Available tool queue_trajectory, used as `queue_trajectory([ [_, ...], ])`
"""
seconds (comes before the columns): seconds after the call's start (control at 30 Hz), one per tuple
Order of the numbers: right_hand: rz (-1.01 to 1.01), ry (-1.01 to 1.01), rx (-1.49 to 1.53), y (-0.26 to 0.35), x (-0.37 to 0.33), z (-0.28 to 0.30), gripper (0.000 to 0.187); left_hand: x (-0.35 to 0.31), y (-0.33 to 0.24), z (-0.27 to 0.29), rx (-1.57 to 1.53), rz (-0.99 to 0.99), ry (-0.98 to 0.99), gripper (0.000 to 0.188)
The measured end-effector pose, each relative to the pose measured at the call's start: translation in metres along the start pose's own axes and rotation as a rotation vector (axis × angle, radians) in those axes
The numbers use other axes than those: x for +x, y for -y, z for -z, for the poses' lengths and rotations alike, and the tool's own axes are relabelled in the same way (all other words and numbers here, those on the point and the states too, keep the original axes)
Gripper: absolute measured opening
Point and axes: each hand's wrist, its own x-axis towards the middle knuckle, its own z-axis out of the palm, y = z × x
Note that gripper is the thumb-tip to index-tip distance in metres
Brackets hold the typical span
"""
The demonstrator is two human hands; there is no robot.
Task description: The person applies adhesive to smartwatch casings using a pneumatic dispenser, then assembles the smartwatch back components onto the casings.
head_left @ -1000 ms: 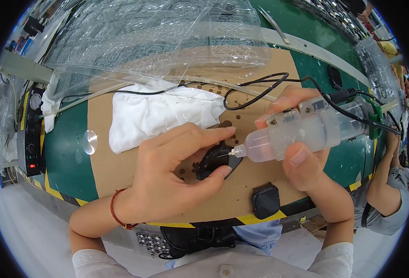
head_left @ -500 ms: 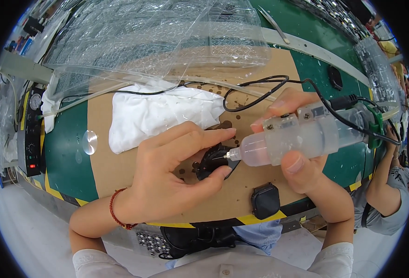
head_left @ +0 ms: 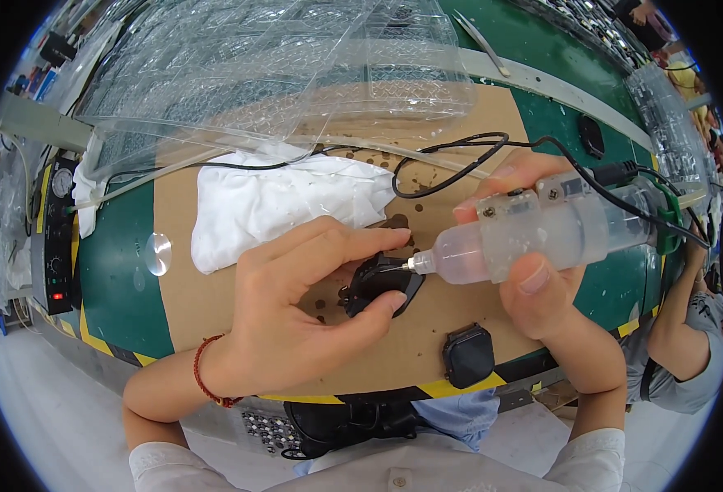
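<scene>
Between the thumb and fingers of my left hand (head_left: 296, 299) is a small black square case (head_left: 384, 287), shaped like a watch body and held tilted above the cardboard. My right hand (head_left: 534, 287) grips a translucent dispensing syringe (head_left: 534, 239), which lies nearly level and has pinkish fluid towards its front. Its thin needle points left and meets the upper edge of the black case, near my left fingertips. A cable and a green clamp (head_left: 670, 220) are at the syringe's rear end. A second black square case (head_left: 469, 356) rests on the cardboard near the front edge.
Brown cardboard (head_left: 189, 307) with dark spots covers the green table. A white cloth (head_left: 284, 205) lies behind my left hand, with clear plastic trays (head_left: 279, 74) stacked beyond. At left stands a black dispenser box (head_left: 56, 238). Tweezers (head_left: 483, 43) and another black case (head_left: 591, 136) lie farther back.
The syringe has shifted slightly right and up, and its needle tip has moved from the middle of the black case to its upper edge. The case is turned to show more of its flat face.
</scene>
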Motion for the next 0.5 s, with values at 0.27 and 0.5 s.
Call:
queue_trajectory([
  [0.27,0.004,0.003,0.002,0.0,-0.0002,0.0006,0.063,0.0008,-0.0016,0.0007,0.024,-0.019,-0.004,0.035],
  [0.5,0.151,0.149,-0.082,-0.0048,-0.0008,0.003,0.066,-0.0008,-0.0048,0.0027,0.019,0.019,0.013,0.035],
])
